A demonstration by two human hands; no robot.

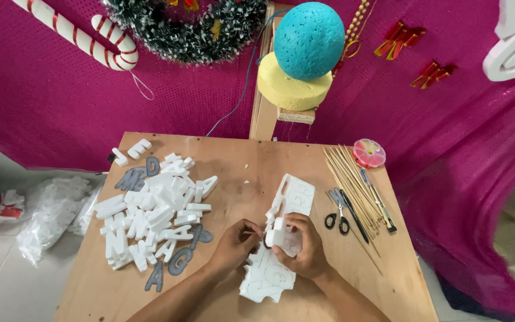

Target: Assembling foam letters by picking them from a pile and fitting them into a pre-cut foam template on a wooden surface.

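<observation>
A long white foam sheet (293,197) with cut-out letter shapes lies on the wooden table (233,161), running from mid-table toward me. My right hand (305,247) grips a white foam letter piece (281,235) at the sheet's middle. My left hand (236,244) is beside it, fingers pinched at the sheet's left edge. The sheet's near part (263,283) shows below both hands.
A heap of white foam letters (150,217) and some grey letters (177,262) fills the table's left. Scissors (337,216), wooden skewers (350,185), a craft knife (379,206) and a round red bead box (369,153) lie on the right. Bags of foam pieces (49,211) sit on the floor left.
</observation>
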